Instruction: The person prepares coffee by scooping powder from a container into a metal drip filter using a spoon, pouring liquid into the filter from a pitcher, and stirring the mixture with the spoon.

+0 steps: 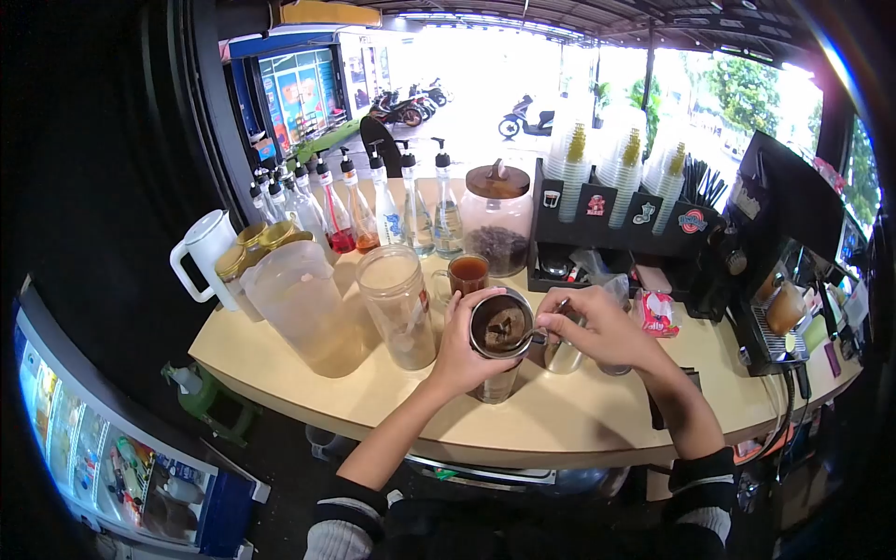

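A round metal container (501, 322) with dark brown contents is tilted over the counter, its opening facing me. My left hand (462, 347) is wrapped round its left side. My right hand (593, 327) pinches the thin handle of a utensil, likely a spoon, whose tip reaches into the container. Just behind stands a glass mug (469, 273) of reddish-brown drink. A clear glass (497, 387) shows below the container, partly hidden by it. Near my right hand is a metal pitcher (564, 355), partly covered by the fingers.
Left on the counter (560, 420) stand a large clear pitcher (308, 308), a tall clear jar (397, 308) and a white jug (205, 257). Pump bottles (378, 210) and a wooden-lidded jar (495, 224) line the back. Cup holder (607, 224) and espresso machine (779, 317) are right.
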The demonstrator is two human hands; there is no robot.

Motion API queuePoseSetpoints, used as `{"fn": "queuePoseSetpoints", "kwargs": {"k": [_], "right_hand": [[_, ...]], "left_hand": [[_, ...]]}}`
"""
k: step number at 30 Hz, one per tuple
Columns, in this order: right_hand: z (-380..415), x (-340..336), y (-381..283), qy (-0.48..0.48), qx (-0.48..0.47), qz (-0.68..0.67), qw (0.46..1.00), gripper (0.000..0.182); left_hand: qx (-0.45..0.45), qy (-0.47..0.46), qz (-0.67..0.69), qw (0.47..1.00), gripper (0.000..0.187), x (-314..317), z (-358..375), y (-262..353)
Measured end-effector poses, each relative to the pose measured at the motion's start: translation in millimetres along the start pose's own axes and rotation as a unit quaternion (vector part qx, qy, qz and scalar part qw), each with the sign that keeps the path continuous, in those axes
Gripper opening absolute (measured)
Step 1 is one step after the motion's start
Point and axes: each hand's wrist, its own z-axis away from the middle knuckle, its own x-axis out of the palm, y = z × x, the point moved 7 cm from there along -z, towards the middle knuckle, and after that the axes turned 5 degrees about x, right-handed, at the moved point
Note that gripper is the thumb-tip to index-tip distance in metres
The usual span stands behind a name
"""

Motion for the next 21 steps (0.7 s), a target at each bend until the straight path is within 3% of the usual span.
{"fn": "queuePoseSetpoints", "kwargs": {"k": [3,6,10,12,15,17,19,21], "right_hand": [[-4,-7,6,0.062,-0.04,-0.015,0.997,0.018],[-4,6,7,0.014,-0.005,-0.041,0.999,0.019],[-5,-2,4,0.065,-0.032,-0.043,0.996,0.018],[-7,5,6,0.023,-0.033,-0.036,0.999,0.019],[-8,6,3,0.045,-0.041,-0.036,0.997,0.019],[-8,6,2,0.067,-0.052,-0.056,0.995,0.019],[-6,15,2,0.022,-0.058,-0.045,0.997,0.021],[-5,11,6,0.043,-0.057,-0.045,0.996,0.021]], "left_hand": [[0.069,0.018,-0.028,0.997,0.081,-6,-5,13],[0.051,-0.035,-0.053,0.997,0.079,-10,-9,17],[0.042,-0.06,-0.062,0.995,0.081,-19,-13,20],[-0.015,-0.125,-0.027,0.992,0.082,-15,-11,13],[0.013,-0.153,-0.071,0.986,0.083,-13,-11,18],[0.017,-0.141,-0.047,0.989,0.084,-12,-11,16],[0.022,-0.129,-0.023,0.991,0.084,-11,-10,14],[0.076,-0.107,-0.05,0.99,0.084,-12,-10,18]]}}
